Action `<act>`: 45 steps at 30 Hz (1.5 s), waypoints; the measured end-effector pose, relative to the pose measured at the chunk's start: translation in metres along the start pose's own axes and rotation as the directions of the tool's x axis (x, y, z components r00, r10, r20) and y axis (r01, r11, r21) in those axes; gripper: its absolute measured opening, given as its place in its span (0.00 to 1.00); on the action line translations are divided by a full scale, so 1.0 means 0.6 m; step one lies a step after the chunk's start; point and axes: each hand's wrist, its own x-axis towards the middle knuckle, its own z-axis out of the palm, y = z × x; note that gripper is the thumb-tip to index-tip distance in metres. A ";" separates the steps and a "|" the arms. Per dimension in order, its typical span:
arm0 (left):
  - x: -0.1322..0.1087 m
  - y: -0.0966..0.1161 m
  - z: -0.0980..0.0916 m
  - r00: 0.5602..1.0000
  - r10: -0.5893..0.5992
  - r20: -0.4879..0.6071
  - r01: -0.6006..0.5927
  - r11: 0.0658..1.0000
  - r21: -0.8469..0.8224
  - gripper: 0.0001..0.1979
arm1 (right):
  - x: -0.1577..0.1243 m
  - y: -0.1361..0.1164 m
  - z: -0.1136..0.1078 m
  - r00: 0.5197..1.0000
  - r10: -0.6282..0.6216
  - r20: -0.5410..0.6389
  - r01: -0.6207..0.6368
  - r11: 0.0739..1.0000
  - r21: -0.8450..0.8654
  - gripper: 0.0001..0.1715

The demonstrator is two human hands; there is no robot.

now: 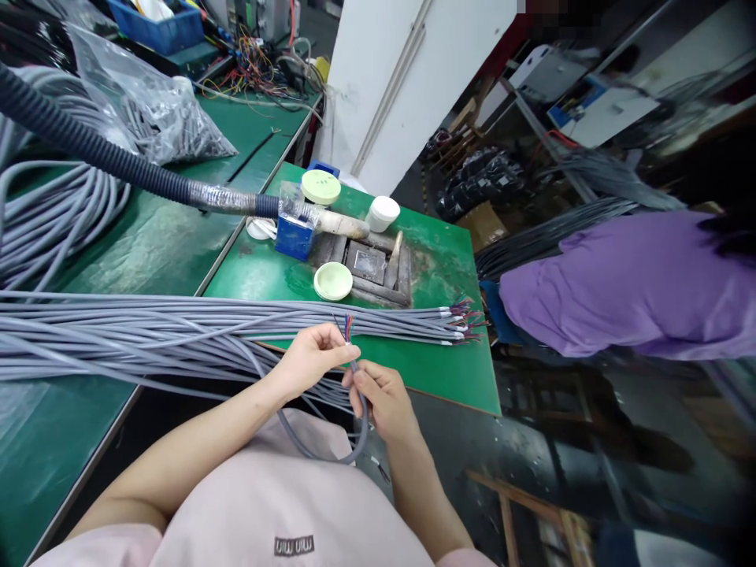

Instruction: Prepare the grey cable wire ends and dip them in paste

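The left hand [313, 358] is closed in a pinch on a grey cable [301, 441], just below its coloured wire ends [349, 327], and the right hand [381, 398] is curled around the cable lower down. Beside them, a loose bundle of grey cables [177, 335] lies across a green surface [437, 378]. The wire ends could be bent or snapped if pulled too hard, and the slack cable could be snagged on the bundle.

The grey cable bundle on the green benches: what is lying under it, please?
The grey cables lie across green bench tops, and a dark space shows below them past the bench edge. Anything directly beneath the bundle is covered.
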 end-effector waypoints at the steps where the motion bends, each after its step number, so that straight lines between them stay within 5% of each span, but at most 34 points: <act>1: 0.002 0.001 -0.001 1.000 -0.007 0.004 0.007 1.000 -0.007 0.17 | 0.002 0.004 -0.002 1.000 0.021 0.011 -0.022 0.998 0.060 0.22; 10: 0.010 0.014 -0.020 0.995 0.069 -0.070 -0.075 0.993 -0.093 0.12 | 0.011 0.004 0.001 0.996 0.071 0.044 -0.079 0.970 0.231 0.23; 19: 0.017 0.015 -0.023 0.991 -0.101 0.085 0.122 0.951 -0.285 0.13 | 0.013 0.012 -0.001 0.994 0.045 0.104 -0.075 0.951 0.300 0.22; 34: 0.027 0.029 -0.028 0.983 -0.053 0.173 0.070 0.993 -0.095 0.16 | 0.012 0.009 -0.006 0.989 0.083 0.120 -0.111 0.961 0.253 0.25; 41: 0.027 0.012 -0.022 0.982 -0.106 0.154 0.143 0.955 -0.260 0.15 | 0.019 0.024 -0.021 0.986 -0.039 0.162 0.007 0.982 0.191 0.21; 45: 0.026 -0.002 -0.012 0.997 -0.045 0.061 0.058 0.970 -0.235 0.12 | 0.023 0.011 -0.020 0.992 -0.127 0.001 0.126 0.989 0.076 0.19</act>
